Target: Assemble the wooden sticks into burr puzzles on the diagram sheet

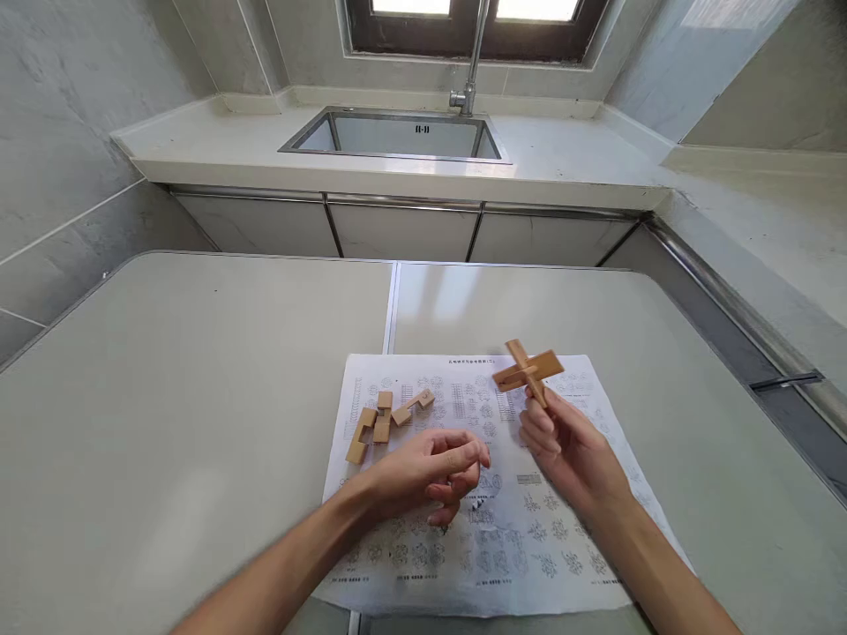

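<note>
My right hand (pixel 565 445) is closed on a partly built wooden cross of puzzle bars (pixel 528 369), held up above the right side of a printed instruction sheet (pixel 490 529). My left hand (pixel 433 472) hovers over the middle of the sheet with its fingers loosely curled and nothing visible in them. Three loose wooden puzzle pieces (pixel 384 422) lie on the sheet's upper left, a short way beyond my left hand.
The sheet lies on a pale table (pixel 165 423) with a seam down its middle. Beyond it runs a white counter (pixel 569 168) with a steel sink (pixel 397 137) and a tap (pixel 471 70) under a window. Tiled walls flank both sides.
</note>
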`<state>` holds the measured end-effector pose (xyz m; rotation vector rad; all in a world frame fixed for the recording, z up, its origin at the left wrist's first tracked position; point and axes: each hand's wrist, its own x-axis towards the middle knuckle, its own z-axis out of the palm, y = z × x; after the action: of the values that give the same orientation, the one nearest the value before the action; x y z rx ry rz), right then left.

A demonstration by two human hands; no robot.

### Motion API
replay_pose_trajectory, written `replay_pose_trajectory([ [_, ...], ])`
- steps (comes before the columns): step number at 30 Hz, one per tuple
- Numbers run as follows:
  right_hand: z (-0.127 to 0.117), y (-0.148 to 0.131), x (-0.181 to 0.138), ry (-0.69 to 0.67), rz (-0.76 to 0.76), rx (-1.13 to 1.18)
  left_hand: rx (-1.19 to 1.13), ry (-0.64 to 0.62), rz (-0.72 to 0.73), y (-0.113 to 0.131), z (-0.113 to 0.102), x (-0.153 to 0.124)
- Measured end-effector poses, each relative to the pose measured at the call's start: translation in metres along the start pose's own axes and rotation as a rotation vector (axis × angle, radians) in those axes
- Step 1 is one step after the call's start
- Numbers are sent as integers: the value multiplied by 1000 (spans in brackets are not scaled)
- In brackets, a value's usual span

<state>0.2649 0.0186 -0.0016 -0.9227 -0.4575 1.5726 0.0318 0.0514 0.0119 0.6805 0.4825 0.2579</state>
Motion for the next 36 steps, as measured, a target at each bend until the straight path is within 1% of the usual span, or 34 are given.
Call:
replay_pose_trajectory([
  [4, -16, -8, 10, 134, -105, 226, 13, 25, -3, 2, 2, -1],
  [6, -25, -13, 13, 187, -161, 276, 18, 34, -10, 3, 2, -1],
  [9, -37, -20, 17, 231, -178, 358, 24, 51, -19, 4, 3, -1],
  [13, -42, -25, 19, 227, -158, 447, 21, 57, -21, 6, 5, -1],
  [19, -39, -27, 17, 197, -138, 487, 16, 96, -27, 6, 6, 0],
  [28, -30, -30, 13, 194, -137, 475, 3, 83, -3, 5, 5, 0],
  [33, -26, -29, 11, 162, -82, 429, 13, 84, -5, 6, 6, 0],
  [36, -23, -26, 10, 134, -47, 353, 14, 86, -3, 7, 6, 0],
])
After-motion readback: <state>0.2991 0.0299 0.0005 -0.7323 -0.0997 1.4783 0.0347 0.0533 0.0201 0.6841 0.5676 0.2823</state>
